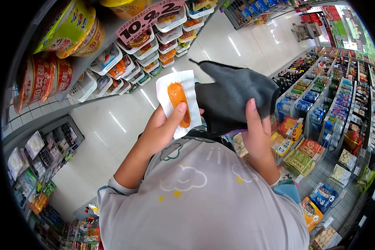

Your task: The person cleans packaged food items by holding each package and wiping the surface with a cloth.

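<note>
My left hand (160,129) grips a packaged sausage (177,95), an orange stick in a white-backed wrapper, with the thumb pressed on its lower end. To the right, my right hand (259,135) holds a dark grey fabric pouch (248,85) by its lower right side, thumb on the front and the other fingers partly hidden. The pouch has black edging, and a cord or strip sticks out at its upper left. Its left part reaches behind the wrapper's right edge. Both things are held up in front of a light grey shirt (196,200) with cloud prints.
Instant noodle tubs (89,39) stand on a shelf at upper left, beside white baskets (102,58) of packaged food and a pink price sign (150,18). Shelves of drink cans (337,112) and snack packs (306,156) line the right. Pale floor tiles (106,125) run between.
</note>
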The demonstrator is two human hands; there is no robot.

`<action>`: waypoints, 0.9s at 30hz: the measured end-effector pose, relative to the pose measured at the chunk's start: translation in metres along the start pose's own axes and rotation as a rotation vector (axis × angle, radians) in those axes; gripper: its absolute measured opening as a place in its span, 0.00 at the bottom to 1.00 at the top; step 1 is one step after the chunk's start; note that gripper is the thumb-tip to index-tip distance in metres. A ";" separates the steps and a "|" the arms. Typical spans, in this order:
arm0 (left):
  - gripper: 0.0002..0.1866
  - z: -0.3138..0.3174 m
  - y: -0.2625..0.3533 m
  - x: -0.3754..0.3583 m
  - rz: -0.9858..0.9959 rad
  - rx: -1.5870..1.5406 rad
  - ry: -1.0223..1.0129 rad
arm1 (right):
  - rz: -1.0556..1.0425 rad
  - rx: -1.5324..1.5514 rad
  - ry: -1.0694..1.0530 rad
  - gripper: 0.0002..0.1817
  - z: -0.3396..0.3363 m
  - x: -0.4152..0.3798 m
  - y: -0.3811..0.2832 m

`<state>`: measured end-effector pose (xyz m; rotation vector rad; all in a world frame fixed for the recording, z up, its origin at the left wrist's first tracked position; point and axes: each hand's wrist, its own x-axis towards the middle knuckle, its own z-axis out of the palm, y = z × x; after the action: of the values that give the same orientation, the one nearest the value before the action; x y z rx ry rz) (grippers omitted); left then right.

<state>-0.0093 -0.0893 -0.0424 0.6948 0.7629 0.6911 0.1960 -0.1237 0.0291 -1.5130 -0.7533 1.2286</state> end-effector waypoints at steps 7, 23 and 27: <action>0.19 -0.006 -0.014 -0.024 0.000 0.034 0.038 | 0.030 0.056 0.068 0.23 0.008 -0.023 0.019; 0.39 -0.024 -0.027 -0.067 0.032 0.137 -0.042 | -0.245 -0.575 -0.653 0.21 0.056 -0.036 0.025; 0.39 -0.019 -0.027 -0.070 0.094 0.110 -0.053 | 0.148 -0.402 -0.611 0.17 0.059 -0.040 0.016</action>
<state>-0.0538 -0.1526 -0.0473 0.8505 0.7269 0.7168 0.1265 -0.1462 0.0285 -1.5323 -1.3713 1.7624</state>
